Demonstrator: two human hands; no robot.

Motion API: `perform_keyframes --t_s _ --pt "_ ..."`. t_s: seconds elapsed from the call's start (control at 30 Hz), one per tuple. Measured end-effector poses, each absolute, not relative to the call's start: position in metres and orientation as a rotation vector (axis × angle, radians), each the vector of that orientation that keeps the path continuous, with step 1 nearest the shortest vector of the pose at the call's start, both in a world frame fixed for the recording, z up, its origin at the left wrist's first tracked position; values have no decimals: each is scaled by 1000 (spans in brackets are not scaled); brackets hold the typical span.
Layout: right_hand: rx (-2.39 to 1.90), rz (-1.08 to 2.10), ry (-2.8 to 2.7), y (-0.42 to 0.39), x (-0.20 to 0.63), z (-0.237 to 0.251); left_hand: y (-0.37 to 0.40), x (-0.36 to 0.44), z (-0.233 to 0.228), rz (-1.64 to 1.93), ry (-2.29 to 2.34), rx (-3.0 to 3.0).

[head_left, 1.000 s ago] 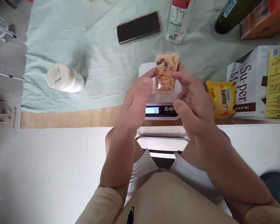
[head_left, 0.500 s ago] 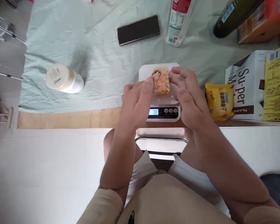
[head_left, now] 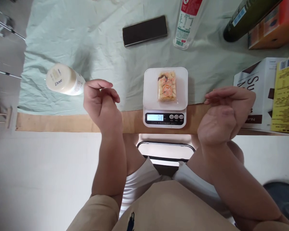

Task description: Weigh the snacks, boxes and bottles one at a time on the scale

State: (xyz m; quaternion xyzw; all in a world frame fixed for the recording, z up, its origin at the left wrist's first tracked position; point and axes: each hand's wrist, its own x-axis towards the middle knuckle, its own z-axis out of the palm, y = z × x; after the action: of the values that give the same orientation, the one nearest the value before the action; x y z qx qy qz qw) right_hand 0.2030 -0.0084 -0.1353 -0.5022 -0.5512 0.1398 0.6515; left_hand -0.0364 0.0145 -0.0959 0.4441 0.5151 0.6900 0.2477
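A small clear snack packet (head_left: 167, 86) with orange print lies flat on the white kitchen scale (head_left: 150, 93), whose lit display (head_left: 155, 117) shows digits. My left hand (head_left: 101, 102) hovers left of the scale with its fingers loosely curled and holds nothing. My right hand (head_left: 226, 112) hovers right of the scale, fingers relaxed and empty, over the spot where a yellow packet lay. Neither hand touches the scale.
A white Dove bottle (head_left: 64, 80) lies on the pale green cloth (head_left: 98, 48) at the left. A dark phone (head_left: 144, 30), a red-and-white bottle (head_left: 188, 22) and a dark bottle (head_left: 245, 19) are behind. Boxes (head_left: 276, 93) stand at the right.
Both hands set the snack packet on the scale, let go of it and drew apart to the left and right. The scale's reading changed.
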Motion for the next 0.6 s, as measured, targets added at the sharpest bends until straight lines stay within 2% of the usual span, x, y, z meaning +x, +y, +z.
perform_keyframes --t_s 0.3,0.6 --pt "-1221 395 -1408 -17 202 -139 8 -15 -93 1752 1340 1231" --pt "-1410 472 -1844 -29 207 -140 7 -13 -94 1673 1389 1240"
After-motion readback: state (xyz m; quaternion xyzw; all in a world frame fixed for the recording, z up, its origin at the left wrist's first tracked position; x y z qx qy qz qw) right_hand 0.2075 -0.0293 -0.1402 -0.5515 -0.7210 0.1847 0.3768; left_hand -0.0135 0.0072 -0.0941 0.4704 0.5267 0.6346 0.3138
